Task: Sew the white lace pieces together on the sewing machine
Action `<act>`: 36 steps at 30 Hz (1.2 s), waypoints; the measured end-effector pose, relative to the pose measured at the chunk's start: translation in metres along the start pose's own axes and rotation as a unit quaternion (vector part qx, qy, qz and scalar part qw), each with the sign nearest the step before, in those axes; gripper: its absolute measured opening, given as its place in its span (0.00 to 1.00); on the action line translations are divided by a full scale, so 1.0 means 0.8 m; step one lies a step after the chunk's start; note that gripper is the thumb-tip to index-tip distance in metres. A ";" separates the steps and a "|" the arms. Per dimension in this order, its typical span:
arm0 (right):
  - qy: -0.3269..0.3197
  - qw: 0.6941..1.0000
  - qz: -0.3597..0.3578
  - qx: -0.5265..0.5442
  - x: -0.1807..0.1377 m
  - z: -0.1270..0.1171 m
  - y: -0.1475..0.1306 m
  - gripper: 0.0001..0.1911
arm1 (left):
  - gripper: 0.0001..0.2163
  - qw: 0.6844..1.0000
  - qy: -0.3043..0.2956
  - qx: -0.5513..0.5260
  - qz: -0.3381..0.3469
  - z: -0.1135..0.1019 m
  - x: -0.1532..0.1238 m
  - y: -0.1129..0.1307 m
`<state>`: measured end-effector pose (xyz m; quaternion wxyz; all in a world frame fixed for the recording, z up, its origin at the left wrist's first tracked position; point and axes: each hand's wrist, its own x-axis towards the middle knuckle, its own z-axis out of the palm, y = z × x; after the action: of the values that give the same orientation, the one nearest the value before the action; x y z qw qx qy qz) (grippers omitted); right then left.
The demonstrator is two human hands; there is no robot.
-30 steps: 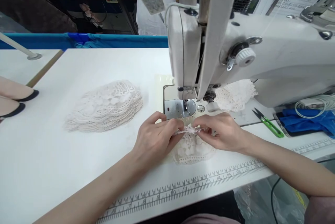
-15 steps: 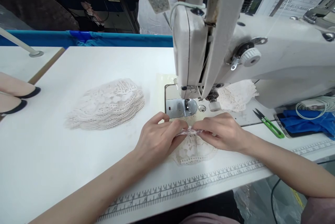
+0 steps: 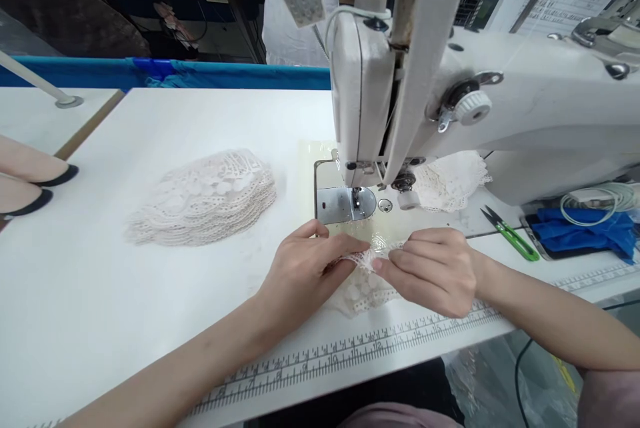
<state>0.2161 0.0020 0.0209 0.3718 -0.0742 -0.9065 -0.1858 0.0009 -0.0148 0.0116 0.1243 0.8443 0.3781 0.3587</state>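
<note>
Both of my hands hold a cream lace piece (image 3: 363, 291) in front of the sewing machine (image 3: 367, 95). My left hand (image 3: 313, 265) pinches its upper edge between thumb and fingers. On the other side, my right hand (image 3: 435, 271) grips the same edge, its fingers curled and the thumb pressed on the lace. The lower part of the lace hangs down onto the table just behind the printed ruler. Just beyond my hands lies the metal needle plate (image 3: 340, 206), with the presser foot above it. Parts of the lace are hidden under my fingers.
A stack of lace pieces (image 3: 205, 198) lies on the white table (image 3: 75, 308) at left. More lace (image 3: 450, 181) rests under the machine arm. Green thread snips (image 3: 510, 235) and a blue cloth (image 3: 585, 231) are at right. A person in white (image 3: 300, 21) stands beyond the table.
My right hand has turned and curled its fingers, with its thumb now on the lace edge. The left hand still pinches the lace, its fingers reaching slightly further right.
</note>
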 end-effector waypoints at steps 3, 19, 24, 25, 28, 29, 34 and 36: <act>-0.050 0.983 0.119 0.130 0.011 -0.014 -0.004 0.08 | 0.07 0.978 -0.120 -0.137 -0.103 -0.013 0.003 0.010; -0.212 0.861 0.439 0.144 -0.004 0.048 0.014 0.11 | 0.07 0.940 -0.030 0.320 0.113 0.009 -0.006 0.002; -0.246 0.873 0.421 0.022 -0.009 0.044 0.023 0.17 | 0.10 0.927 -0.058 0.352 0.115 0.012 -0.012 0.014; -0.243 0.882 0.403 -0.015 -0.010 0.042 0.024 0.18 | 0.11 0.930 -0.064 0.344 0.108 0.013 -0.012 0.015; -0.202 0.926 0.309 -0.078 -0.010 0.033 0.019 0.17 | 0.11 0.939 -0.070 0.324 0.092 0.014 -0.009 0.010; -0.190 0.939 0.276 -0.083 -0.009 0.030 0.016 0.15 | 0.11 0.941 -0.070 0.317 0.090 0.014 -0.008 0.007; -0.232 0.936 0.242 -0.107 -0.007 0.030 0.001 0.14 | 0.11 0.948 -0.072 0.299 0.087 0.010 0.000 -0.003; -0.251 0.928 0.249 -0.115 -0.008 0.032 0.001 0.15 | 0.12 0.946 -0.075 0.306 0.080 0.010 0.000 -0.002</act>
<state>0.2040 0.0127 -0.0003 0.1554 -0.3838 -0.8950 -0.1661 0.0054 -0.0132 0.0054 -0.1410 0.8937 0.3905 0.1702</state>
